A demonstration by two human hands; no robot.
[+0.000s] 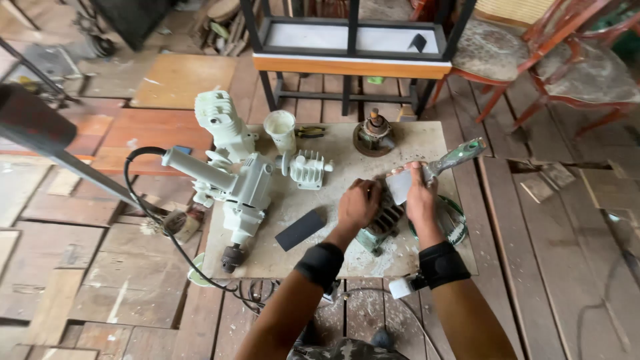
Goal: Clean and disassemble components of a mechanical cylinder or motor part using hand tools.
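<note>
A person's left hand (358, 203) rests closed over a finned metal casing (381, 223) on the low board (427, 143), while the right hand (420, 197) grips a putty knife (440, 167), fingers wrapped tight where blade meets handle. The casing looks heavy, rigid and rough with filler, best steadied from above by its ribs. Pale green machine parts (243, 183) lie beside it.

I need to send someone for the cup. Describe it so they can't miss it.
Start at the pale square board lying on the wooden plank floor. Along its far edge, just right of the tall pale green machine casing, stands the small white plastic cup. It is the only upright, open-topped round container among the machine parts.
</note>
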